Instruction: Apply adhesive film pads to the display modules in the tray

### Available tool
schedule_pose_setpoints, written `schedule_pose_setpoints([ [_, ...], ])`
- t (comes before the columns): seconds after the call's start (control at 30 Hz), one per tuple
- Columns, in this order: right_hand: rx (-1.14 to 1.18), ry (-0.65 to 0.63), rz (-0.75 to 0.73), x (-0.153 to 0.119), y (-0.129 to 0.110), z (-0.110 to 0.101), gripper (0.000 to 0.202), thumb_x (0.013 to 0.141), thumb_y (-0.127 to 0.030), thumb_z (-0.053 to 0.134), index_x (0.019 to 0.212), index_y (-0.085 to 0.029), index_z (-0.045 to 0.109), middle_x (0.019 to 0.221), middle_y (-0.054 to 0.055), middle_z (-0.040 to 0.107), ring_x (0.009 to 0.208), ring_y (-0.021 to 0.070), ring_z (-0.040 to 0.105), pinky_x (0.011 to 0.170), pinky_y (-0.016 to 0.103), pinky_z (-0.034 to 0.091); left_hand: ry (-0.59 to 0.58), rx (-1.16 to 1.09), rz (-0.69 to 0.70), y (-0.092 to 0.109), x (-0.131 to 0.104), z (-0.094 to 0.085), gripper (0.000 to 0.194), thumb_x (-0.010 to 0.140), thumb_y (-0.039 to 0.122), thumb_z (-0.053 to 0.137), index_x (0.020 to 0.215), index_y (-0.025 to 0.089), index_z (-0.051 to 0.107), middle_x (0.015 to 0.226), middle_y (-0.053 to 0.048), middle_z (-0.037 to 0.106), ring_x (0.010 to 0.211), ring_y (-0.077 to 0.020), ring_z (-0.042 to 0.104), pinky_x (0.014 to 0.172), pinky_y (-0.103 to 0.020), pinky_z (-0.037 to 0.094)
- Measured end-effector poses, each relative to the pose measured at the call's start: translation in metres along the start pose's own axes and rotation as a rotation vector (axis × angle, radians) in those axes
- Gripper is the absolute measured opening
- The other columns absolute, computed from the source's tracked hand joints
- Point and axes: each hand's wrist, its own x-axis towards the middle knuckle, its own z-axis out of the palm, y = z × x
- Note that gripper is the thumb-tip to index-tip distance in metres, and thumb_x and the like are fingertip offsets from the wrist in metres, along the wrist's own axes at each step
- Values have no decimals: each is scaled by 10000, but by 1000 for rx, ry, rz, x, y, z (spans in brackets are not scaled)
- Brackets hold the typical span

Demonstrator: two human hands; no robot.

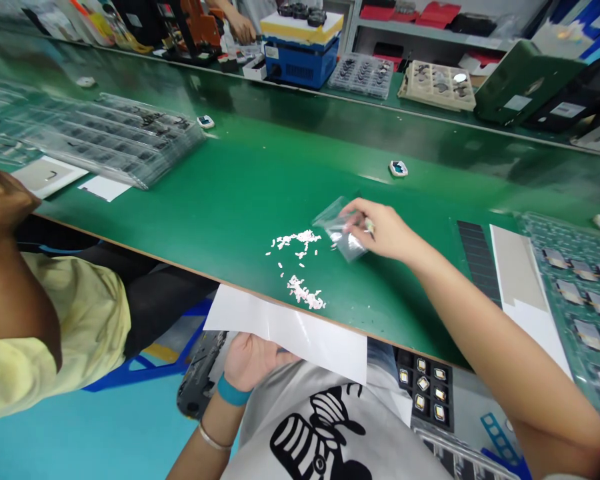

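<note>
My left hand (253, 360) is palm up at the table's front edge, holding a white sheet of paper (330, 347) from below. The paper hides its fingers. Above the green tabletop, my right hand (383, 228) pinches a small clear plastic bag (351, 247), its fingers closed on it. A few pale bits show at the bag. Left of the bag lies a scatter of small white pieces (307, 237). A second heap of white pieces (304, 293) sits nearer the edge, just beyond the paper.
Stacked clear trays (130, 137) stand at left, beside a co-worker's arm (10, 267). Small watch-like parts (398, 168) lie farther back. At right are a dark strip sheet (477, 257) and a parts tray (580, 293). A blue machine (300, 63) stands on the rear shelf.
</note>
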Motion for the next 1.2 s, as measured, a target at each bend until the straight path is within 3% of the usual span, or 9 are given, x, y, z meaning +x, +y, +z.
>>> schedule_pose_setpoints([
  [0.1,98,-155,-98,-3,-28,22,253,774,-135,541,1015,-192,591,830,13,729,732,148,670,710,255,493,-11,-3,-3,0,0,-2,551,1037,222,71,1537,347,267,1472,-74,515,1318,-268,535,1073,-580,411],
  [0.2,170,-189,-139,-4,-37,19,247,808,-160,540,1049,-184,589,864,28,725,750,146,672,723,257,497,-25,-11,-5,0,1,-1,559,1033,227,52,1541,361,245,1483,-63,503,1327,-262,525,1089,-583,389],
  [0.37,67,57,-24,14,15,-19,268,752,-181,608,1020,-176,600,867,66,738,790,217,689,744,333,487,-42,-23,9,0,1,1,553,1036,231,52,1541,347,243,1474,-77,510,1331,-259,522,1094,-560,396],
  [0.47,46,84,0,24,36,-19,236,730,-194,627,963,-174,596,811,62,731,745,219,675,713,336,477,-49,-20,29,-1,1,0,539,1041,248,55,1538,371,224,1483,-61,496,1345,-261,506,1099,-585,380],
  [0.63,185,-161,-146,19,-2,18,199,819,-215,574,1013,-175,582,860,53,744,780,166,687,737,281,505,-56,-7,47,0,1,1,537,1045,270,56,1535,354,260,1482,-68,498,1349,-271,501,1082,-586,406],
  [0.73,247,-261,-215,11,-25,19,188,875,-216,545,1054,-185,592,896,43,742,809,150,694,756,266,513,-54,-2,39,0,2,4,544,1042,254,64,1539,312,280,1473,-89,509,1344,-272,507,1081,-553,423],
  [0.97,143,31,-126,24,14,-15,207,818,-219,612,1021,-193,587,901,70,730,875,222,702,777,318,497,-74,-7,53,-1,3,5,566,1040,275,35,1531,300,316,1465,-98,519,1339,-285,511,1047,-527,462],
  [1.07,96,9,-127,33,18,1,189,781,-178,599,970,-177,597,844,68,726,807,223,691,773,334,485,-72,-4,51,-1,3,3,554,1040,285,37,1545,309,266,1479,-102,501,1342,-283,508,1056,-541,448],
  [1.2,191,-182,-227,37,-13,31,196,791,-137,566,977,-187,597,824,26,736,772,165,686,751,278,490,-55,5,51,0,0,1,543,1040,293,30,1551,338,205,1499,-95,476,1356,-283,492,1064,-583,416],
])
